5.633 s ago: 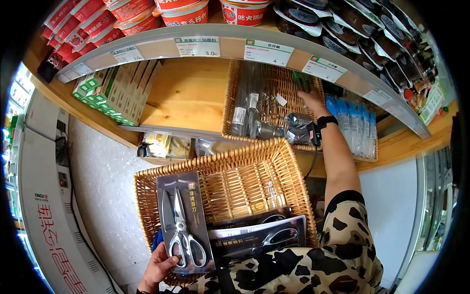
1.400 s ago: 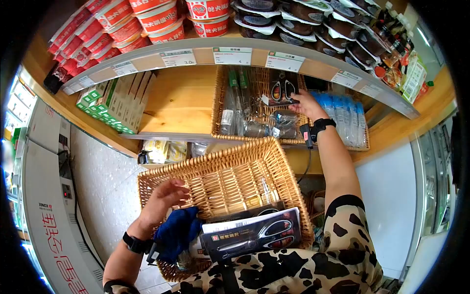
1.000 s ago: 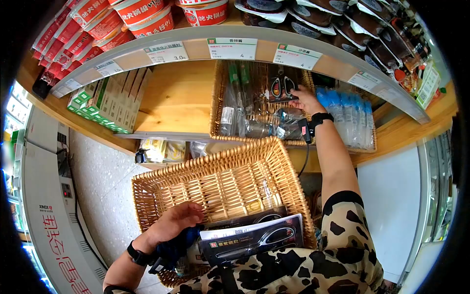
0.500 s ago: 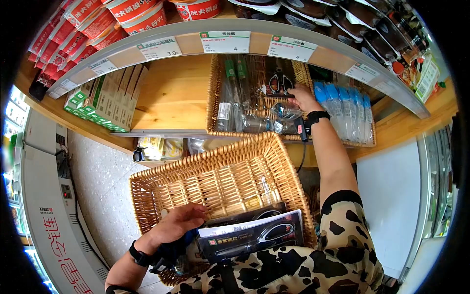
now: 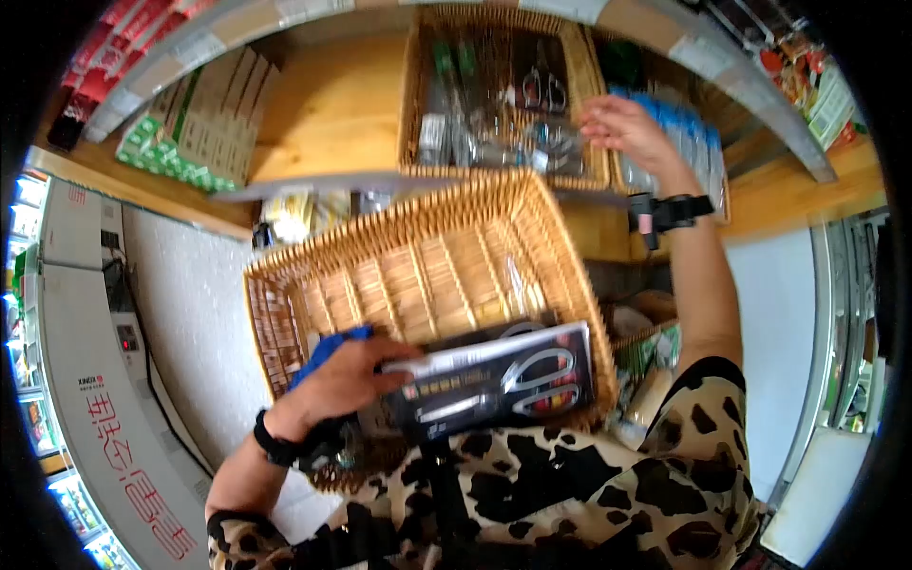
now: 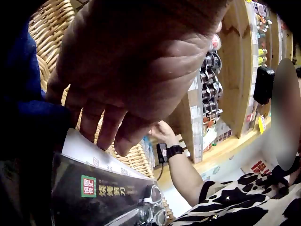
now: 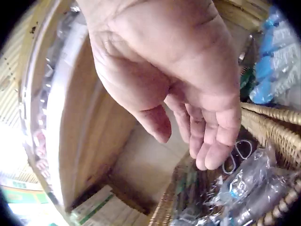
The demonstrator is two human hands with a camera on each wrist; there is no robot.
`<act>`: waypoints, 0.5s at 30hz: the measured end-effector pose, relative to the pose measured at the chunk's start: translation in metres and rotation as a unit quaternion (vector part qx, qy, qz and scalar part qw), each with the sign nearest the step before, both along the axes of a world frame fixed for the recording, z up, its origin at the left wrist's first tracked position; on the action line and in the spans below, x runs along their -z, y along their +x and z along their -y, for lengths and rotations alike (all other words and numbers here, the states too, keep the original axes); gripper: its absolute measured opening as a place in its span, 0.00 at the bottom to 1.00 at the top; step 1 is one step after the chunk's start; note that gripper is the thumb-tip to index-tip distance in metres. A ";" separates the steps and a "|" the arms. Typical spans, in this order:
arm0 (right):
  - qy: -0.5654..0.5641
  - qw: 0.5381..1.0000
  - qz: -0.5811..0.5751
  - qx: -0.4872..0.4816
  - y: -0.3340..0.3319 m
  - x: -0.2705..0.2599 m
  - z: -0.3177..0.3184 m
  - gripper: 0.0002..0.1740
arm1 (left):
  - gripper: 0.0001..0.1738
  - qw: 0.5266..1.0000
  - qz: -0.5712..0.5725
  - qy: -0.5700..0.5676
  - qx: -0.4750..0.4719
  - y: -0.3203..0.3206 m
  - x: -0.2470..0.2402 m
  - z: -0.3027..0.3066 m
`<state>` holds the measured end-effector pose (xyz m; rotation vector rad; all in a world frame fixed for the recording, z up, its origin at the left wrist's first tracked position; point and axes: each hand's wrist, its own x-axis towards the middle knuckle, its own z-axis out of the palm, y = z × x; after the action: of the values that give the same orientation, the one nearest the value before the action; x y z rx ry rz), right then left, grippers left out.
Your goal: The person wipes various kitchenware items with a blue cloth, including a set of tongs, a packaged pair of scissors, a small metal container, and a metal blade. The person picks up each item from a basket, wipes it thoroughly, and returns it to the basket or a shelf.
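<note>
My left hand (image 5: 347,380) reaches over the left end of the carded scissors packs (image 5: 503,385) in a wicker basket (image 5: 418,217) against my body. Its fingers lie extended right at the front pack's upper corner. Dark blue fabric (image 5: 323,353) sits under that hand. My right hand (image 5: 632,133), with loosely bent fingers and nothing in them, hovers by the right rim of the shelf basket (image 5: 581,57). Inside that basket is another scissors pack (image 5: 543,90), beside clear-wrapped items (image 5: 465,138). In the right wrist view, the scissors' handle loops (image 7: 237,155) show below the fingertips.
Blue-topped packets (image 5: 698,142) stand right of the shelf basket. Green-and-white boxes (image 5: 204,123) line the shelf's left side. The shelf's front rail (image 5: 313,19) arches overhead. A white appliance (image 5: 95,361) stands along the left.
My right hand has let go of the scissors pack in the shelf basket and drawn back right. My left hand, which held a pack earlier, has come down onto the packs. The head view tilts lower.
</note>
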<state>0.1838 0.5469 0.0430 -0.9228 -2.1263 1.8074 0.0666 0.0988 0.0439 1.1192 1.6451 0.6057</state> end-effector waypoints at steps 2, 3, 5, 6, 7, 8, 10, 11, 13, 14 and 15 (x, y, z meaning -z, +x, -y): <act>0.028 0.998 -0.004 -0.061 0.037 -0.028 0.036 0.20 | 0.17 1.000 -0.021 0.021 0.004 0.006 0.003 0.000; 0.029 0.995 0.010 -0.093 0.057 -0.036 0.052 0.19 | 0.17 0.999 -0.030 0.037 0.004 0.009 0.002 -0.001; 0.036 0.991 0.030 -0.128 0.092 -0.040 0.081 0.19 | 0.16 0.998 -0.034 0.053 -0.023 0.015 0.006 0.001; 0.040 0.987 0.047 -0.149 0.107 -0.041 0.100 0.19 | 0.16 0.997 -0.039 0.060 -0.031 0.017 0.011 0.003; 0.046 0.982 0.064 -0.170 0.121 -0.041 0.119 0.19 | 0.16 0.996 -0.044 0.069 -0.039 0.018 0.015 0.004; 0.051 0.975 0.068 -0.206 0.133 -0.035 0.132 0.19 | 0.15 0.998 -0.034 0.048 -0.029 0.017 0.013 0.003; 0.036 0.972 0.101 -0.209 0.146 -0.032 0.161 0.18 | 0.12 0.998 -0.042 0.036 -0.033 0.017 0.013 0.005; 0.039 0.971 0.109 -0.207 0.152 -0.026 0.171 0.19 | 0.11 0.999 -0.034 0.015 -0.038 0.016 0.013 0.006; 0.056 0.979 0.105 -0.163 0.156 -0.016 0.188 0.18 | 0.09 0.997 -0.057 0.052 -0.024 0.019 0.014 0.008; 0.083 0.980 0.097 -0.154 0.156 -0.012 0.195 0.17 | 0.09 0.996 -0.065 0.053 -0.028 0.021 0.011 0.008; 0.112 0.979 0.088 -0.144 0.156 -0.009 0.200 0.16 | 0.09 0.995 -0.074 0.057 -0.030 0.022 0.010 0.009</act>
<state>0.3402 0.3466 0.0521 -0.7770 -2.6281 1.6049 0.0888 0.0897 0.0341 1.2245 1.7950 0.6769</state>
